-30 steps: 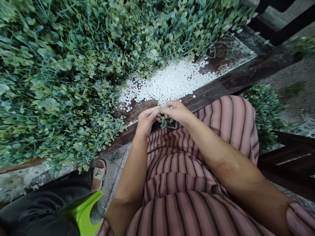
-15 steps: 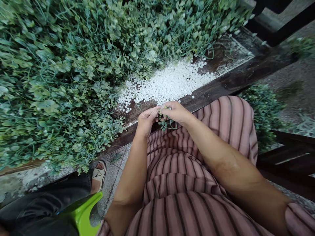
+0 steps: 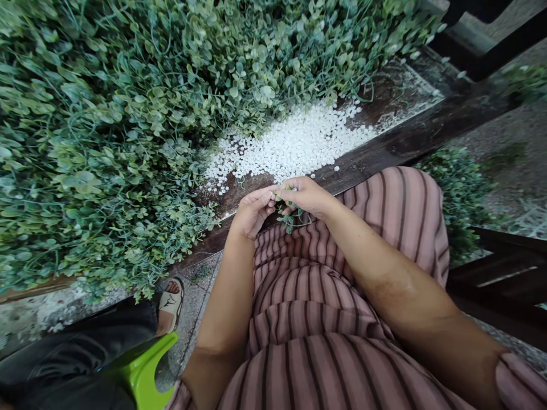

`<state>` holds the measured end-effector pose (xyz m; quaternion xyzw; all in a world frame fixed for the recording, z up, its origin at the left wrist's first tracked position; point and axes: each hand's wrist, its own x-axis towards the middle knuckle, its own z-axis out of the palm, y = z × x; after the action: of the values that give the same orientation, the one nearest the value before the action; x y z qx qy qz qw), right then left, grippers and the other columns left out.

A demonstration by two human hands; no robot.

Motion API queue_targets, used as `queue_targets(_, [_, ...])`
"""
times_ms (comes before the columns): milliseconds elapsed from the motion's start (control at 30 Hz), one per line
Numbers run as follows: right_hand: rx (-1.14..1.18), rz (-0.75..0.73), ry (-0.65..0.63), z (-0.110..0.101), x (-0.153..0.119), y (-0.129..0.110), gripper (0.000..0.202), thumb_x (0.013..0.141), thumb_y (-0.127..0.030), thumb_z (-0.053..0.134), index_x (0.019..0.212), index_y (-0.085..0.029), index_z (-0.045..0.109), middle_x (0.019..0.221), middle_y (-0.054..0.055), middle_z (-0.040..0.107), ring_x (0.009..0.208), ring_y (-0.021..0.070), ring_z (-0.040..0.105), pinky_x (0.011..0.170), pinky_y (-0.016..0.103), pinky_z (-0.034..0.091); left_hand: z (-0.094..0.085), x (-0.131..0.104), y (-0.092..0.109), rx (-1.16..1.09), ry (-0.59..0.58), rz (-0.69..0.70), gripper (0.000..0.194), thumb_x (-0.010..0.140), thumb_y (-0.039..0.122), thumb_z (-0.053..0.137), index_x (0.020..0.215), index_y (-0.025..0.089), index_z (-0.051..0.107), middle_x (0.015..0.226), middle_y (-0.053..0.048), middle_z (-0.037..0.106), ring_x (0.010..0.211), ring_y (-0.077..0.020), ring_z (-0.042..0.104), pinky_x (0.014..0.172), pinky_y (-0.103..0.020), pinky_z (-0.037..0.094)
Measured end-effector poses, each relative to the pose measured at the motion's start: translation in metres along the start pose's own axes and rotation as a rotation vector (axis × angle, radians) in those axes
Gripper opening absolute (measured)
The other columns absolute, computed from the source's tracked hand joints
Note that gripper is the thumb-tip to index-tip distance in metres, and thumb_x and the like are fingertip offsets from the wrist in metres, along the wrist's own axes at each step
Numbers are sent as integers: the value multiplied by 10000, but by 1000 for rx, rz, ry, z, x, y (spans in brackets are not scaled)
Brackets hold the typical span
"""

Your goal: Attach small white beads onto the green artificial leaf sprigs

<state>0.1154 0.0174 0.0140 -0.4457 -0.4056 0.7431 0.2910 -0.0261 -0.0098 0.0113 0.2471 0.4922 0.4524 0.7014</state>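
My right hand is closed round a small green leafy sprig, whose leaves hang below the fingers over my lap. Against its fingertips my left hand makes a pinch with thumb and forefinger. Something small and pale seems to be in that pinch, at the sprig's tip, but it is too small to name. Just beyond both hands, a heap of small white pellets lies spread over a dark wooden tabletop.
A large mass of green leafy sprigs covers the left and far side of the table. Another person's sandalled foot and a bright green plastic stool are at lower left. More greenery stands beyond my knee, near dark wooden slats.
My left hand has turned slightly and its fingers have shifted at the sprig's tip. The sprig's hanging leaves have tipped a little downward and right. The pellet heap looks the same.
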Motion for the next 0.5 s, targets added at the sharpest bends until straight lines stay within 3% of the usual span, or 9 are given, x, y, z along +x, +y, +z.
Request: queue_targets(500, [21,20,10,3,-4,-1,204,735,-68,576,549,-112,505,468,-45,508,411,36,505,434,160,491,-10,4,9,-9,-147,-177,329,548,133,754,865,81,679,587,6,575,491,-15,452,473,-120,382])
